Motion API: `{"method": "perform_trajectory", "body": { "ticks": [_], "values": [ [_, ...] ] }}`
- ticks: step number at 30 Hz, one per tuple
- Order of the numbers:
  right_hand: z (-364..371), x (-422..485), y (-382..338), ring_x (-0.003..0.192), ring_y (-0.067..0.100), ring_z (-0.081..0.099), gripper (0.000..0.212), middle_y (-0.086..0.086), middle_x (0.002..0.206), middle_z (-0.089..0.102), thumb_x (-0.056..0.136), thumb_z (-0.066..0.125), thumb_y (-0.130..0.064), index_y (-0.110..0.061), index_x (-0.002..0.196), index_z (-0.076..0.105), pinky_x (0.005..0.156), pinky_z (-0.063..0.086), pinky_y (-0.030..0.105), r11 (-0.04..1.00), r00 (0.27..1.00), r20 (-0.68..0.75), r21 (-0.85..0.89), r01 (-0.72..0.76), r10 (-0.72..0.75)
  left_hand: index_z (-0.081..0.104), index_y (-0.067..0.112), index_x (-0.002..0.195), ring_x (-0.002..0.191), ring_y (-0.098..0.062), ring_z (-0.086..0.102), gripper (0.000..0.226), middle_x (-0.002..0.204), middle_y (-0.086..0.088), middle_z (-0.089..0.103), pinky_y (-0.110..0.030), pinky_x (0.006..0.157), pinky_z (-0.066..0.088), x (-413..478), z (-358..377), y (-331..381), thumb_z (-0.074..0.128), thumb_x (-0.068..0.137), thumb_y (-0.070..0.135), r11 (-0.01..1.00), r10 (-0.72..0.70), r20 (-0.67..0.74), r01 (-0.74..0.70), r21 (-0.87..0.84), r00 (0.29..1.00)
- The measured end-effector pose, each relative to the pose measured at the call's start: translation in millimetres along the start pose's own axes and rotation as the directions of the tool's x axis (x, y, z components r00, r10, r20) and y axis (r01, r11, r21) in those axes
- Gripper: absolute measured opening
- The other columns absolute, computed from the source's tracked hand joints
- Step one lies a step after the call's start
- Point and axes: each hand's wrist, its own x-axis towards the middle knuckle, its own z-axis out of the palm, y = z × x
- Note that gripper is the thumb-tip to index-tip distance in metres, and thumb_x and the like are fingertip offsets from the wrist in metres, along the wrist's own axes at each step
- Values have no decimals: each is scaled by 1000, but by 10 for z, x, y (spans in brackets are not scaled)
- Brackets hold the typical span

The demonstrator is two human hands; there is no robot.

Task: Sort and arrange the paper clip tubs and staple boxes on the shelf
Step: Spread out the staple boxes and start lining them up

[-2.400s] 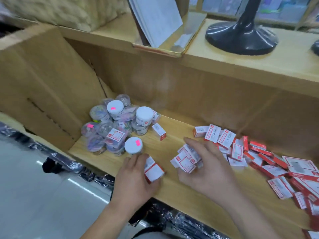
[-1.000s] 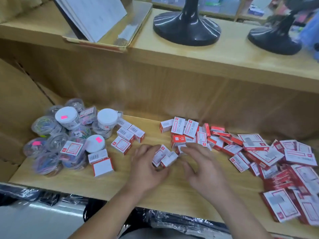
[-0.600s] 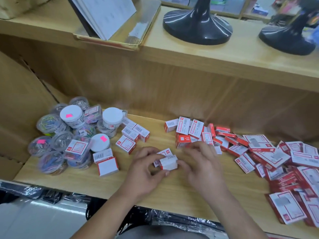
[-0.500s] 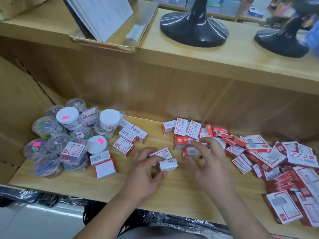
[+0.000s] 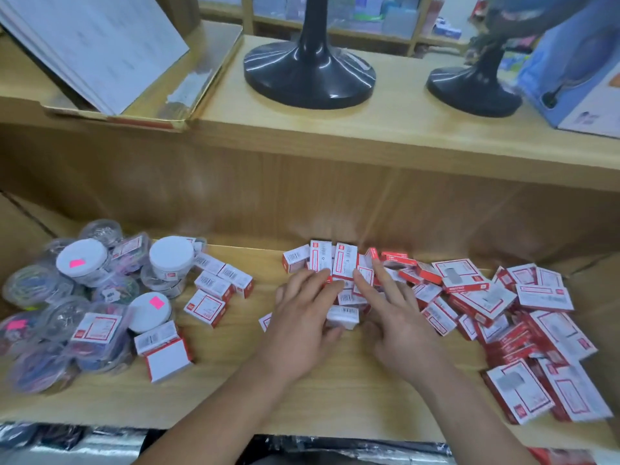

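Observation:
Clear paper clip tubs, three with white lids, lie heaped at the shelf's left end. Several small red-and-white staple boxes sit just right of them. A cluster of small staple boxes stands mid-shelf, and larger flat staple boxes sprawl in a loose pile on the right. My left hand and my right hand lie side by side over the middle cluster, fingers stretched forward and touching the boxes. One small box lies between the two hands.
The wooden shelf has a back wall and a cardboard side at left. On the upper shelf stand two black fan bases, a tray of papers and a blue carton.
My left hand no longer pinches the small box; it has reached forward beside my right hand. Both hands now spread over the middle cluster of boxes.

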Motion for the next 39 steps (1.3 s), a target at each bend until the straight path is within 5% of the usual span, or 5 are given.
{"method": "perform_trajectory", "body": {
  "ticks": [9, 20, 25, 32, 39],
  "values": [
    [74, -37, 173, 123, 33, 50, 51, -6, 152, 42, 80, 80, -17, -32, 126, 64, 95, 50, 46, 997, 989, -143, 66, -36, 46, 58, 27, 130, 111, -21, 46, 54, 121, 7, 53, -37, 84, 52, 29, 3, 136, 71, 78, 35, 996, 26, 91, -34, 87, 996],
    [-65, -189, 456, 109, 17, 63, 32, -6, 133, 45, 80, 84, -22, -24, 111, 75, 88, 56, 34, 937, 981, -163, 347, -43, 105, 53, 28, 120, 107, -18, 47, 40, 123, 15, 52, -36, 74, 49, -48, -62, 334, 67, 83, 31, 993, -14, 237, -14, 118, 971],
    [-129, -203, 477, 101, 9, 61, 37, -12, 117, 52, 82, 82, -16, -18, 118, 72, 85, 56, 33, 918, 964, -173, 376, -125, 202, 40, 30, 143, 113, -20, 52, 64, 128, 9, 51, -39, 82, 52, -70, -28, 460, 64, 83, 37, 986, -122, 250, 90, 138, 961],
    [-256, -377, 319, 99, 14, 62, 41, -12, 107, 60, 72, 86, -39, -28, 108, 70, 72, 49, 29, 968, 936, -262, 153, -199, 234, 48, 36, 140, 109, -16, 58, 65, 117, 12, 56, -33, 78, 51, -238, -45, 423, 66, 78, 39, 968, -247, 145, 251, -9, 958],
    [-43, -437, 136, 91, 9, 65, 26, -17, 97, 68, 84, 75, -45, -33, 105, 64, 75, 54, 34, 921, 950, -29, 255, -294, 311, 58, 41, 131, 105, -5, 62, 63, 112, 19, 62, -34, 88, 54, -421, -134, 384, 75, 70, 41, 887, -365, 46, 362, -287, 930]
  ]
}}
